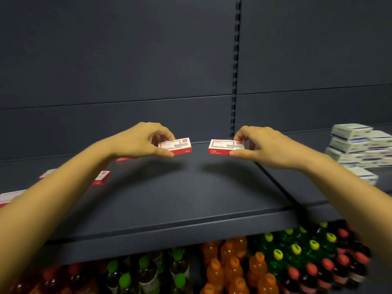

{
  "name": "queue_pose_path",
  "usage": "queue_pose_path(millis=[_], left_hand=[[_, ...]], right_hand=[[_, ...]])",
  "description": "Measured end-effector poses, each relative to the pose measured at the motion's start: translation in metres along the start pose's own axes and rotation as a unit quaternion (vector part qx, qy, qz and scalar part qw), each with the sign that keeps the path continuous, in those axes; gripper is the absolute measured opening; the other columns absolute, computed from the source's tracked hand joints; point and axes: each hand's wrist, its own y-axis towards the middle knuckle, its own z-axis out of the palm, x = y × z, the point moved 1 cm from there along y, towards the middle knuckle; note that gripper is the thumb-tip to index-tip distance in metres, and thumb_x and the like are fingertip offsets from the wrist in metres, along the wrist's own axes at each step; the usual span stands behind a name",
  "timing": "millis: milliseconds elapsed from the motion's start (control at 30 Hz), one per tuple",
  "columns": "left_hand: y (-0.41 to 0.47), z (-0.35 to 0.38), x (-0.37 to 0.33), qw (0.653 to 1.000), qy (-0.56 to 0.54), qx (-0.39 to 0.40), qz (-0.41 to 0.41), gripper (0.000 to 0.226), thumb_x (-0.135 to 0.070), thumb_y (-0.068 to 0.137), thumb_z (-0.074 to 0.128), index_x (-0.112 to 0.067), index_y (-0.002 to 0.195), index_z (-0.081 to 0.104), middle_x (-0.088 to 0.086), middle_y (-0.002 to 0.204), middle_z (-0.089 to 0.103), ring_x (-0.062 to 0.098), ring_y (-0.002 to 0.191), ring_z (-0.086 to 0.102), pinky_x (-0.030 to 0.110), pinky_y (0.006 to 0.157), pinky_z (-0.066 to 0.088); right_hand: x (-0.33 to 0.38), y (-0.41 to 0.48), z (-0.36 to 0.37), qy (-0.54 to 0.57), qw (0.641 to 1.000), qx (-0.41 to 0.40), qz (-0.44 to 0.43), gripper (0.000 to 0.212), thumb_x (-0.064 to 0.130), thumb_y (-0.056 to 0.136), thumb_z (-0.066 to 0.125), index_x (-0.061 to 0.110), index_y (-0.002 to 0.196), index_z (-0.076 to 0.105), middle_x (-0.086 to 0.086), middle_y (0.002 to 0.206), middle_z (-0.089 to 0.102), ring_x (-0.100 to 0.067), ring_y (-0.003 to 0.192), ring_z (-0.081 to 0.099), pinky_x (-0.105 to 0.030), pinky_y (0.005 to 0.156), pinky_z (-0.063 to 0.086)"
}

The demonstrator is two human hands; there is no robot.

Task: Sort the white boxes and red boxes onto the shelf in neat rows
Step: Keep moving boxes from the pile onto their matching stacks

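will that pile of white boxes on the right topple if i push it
Likely partly: the white box pile is stacked unevenly with staggered edges, so upper boxes may slide off. The boxes look flat-sided, so rolling seems unlikely.

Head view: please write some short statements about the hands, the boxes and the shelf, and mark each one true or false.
1. The left hand pinches a red box. True.
2. The right hand is empty. False: it pinches a second red box.
3. The two held boxes touch. False: a gap lies between them.
4. The white boxes are piled at the left end of the shelf. False: they are piled at the right.
5. Bottles stand below the shelf. True.
6. Loose red boxes lie on the shelf's left part. True.
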Motion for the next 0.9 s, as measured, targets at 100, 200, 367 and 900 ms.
queue_pose_path(millis=[100,200,367,900], left_hand=[[0.003,0.012,-0.05,0.999,-0.009,-0.022,0.033,0.039,-0.03,0.074,0.072,-0.022,0.11,0.061,-0.006,0.106,0.061,0.014,0.093,0.059,0.029,0.082,0.052],[0.006,0.025,-0.097,0.997,-0.037,-0.036,0.055,0.038,-0.029,0.072,0.073,-0.024,0.108,0.062,-0.012,0.1,0.063,0.01,0.094,0.062,0.022,0.08,0.053],[0.019,0.054,-0.171,0.994,-0.082,-0.043,0.061,0.039,-0.031,0.067,0.075,-0.027,0.104,0.062,-0.021,0.093,0.061,0.001,0.089,0.062,0.0,0.071,0.047],[0.103,0.149,-0.352,0.987,-0.092,-0.087,0.094,0.04,-0.026,0.063,0.081,-0.02,0.101,0.068,-0.005,0.094,0.065,0.012,0.084,0.062,0.02,0.074,0.053]], right_hand=[[-0.026,-0.031,-0.022,-0.006,1.0,-0.018,0.0,0.038,0.051,0.084,0.055,0.024,0.109,0.051,0.013,0.098,0.051,-0.005,0.073,0.048,-0.026,0.067,0.04],[-0.055,-0.064,-0.044,-0.009,0.999,-0.037,0.008,0.035,0.05,0.083,0.055,0.024,0.107,0.052,0.017,0.088,0.05,-0.006,0.072,0.047,-0.024,0.064,0.036],[-0.11,-0.12,-0.076,-0.01,0.999,-0.041,0.015,0.033,0.047,0.083,0.057,0.023,0.106,0.054,0.012,0.094,0.054,-0.001,0.071,0.048,-0.02,0.061,0.034],[-0.291,-0.225,-0.136,0.035,0.992,-0.067,0.097,0.034,0.043,0.08,0.063,0.026,0.108,0.059,0.007,0.104,0.053,-0.011,0.086,0.055,-0.026,0.076,0.044]])
